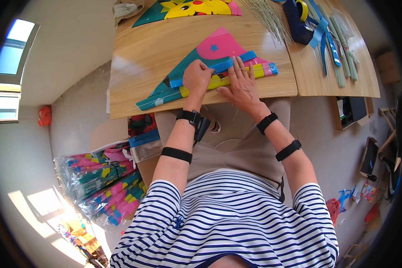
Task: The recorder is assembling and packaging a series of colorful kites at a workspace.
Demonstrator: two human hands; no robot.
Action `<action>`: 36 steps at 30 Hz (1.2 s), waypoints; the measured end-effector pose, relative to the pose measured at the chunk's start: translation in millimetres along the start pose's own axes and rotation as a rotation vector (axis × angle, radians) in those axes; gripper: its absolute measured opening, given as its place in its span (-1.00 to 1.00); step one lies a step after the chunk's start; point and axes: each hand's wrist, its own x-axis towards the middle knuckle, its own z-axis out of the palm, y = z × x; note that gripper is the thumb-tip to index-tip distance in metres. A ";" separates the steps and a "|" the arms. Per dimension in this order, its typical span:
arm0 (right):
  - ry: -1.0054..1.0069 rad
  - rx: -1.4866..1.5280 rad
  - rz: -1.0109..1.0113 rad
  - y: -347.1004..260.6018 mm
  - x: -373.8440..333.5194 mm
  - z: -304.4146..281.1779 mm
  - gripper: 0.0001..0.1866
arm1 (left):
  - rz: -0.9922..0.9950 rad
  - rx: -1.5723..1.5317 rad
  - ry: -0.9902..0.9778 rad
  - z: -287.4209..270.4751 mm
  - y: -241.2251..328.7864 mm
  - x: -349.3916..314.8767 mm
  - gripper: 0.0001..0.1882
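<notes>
A folded kite, in pink, green and yellow sheeting, lies near the table's front edge. Thin rods show along its front side. Across it runs a flat blue strip, slanting up to the right. My left hand is closed over the strip, its thumb and forefinger pinched together; the strip comes out on both sides of it. My right hand lies flat on the kite's yellow part and the strip, fingers stretched out and pointing away from me.
Another kite with a yellow cartoon figure lies at the far edge. Thin sticks, a dark blue tape dispenser and blue strips are at the far right. Bundles of wrapped kites rest low on the left.
</notes>
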 end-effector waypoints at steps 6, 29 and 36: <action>0.072 -0.096 -0.050 1.3 2.4 -31.9 -0.06 | 0.005 -0.009 0.014 1.3 -3.9 -0.1 -0.70; -0.145 -0.147 -0.215 -4.4 11.3 -7.7 -0.15 | 0.804 0.195 0.231 -50.8 -95.1 -4.4 -0.92; -0.186 -0.131 -0.204 -5.5 12.2 -11.0 -0.18 | 0.823 0.301 0.181 -64.1 -110.9 4.6 -0.91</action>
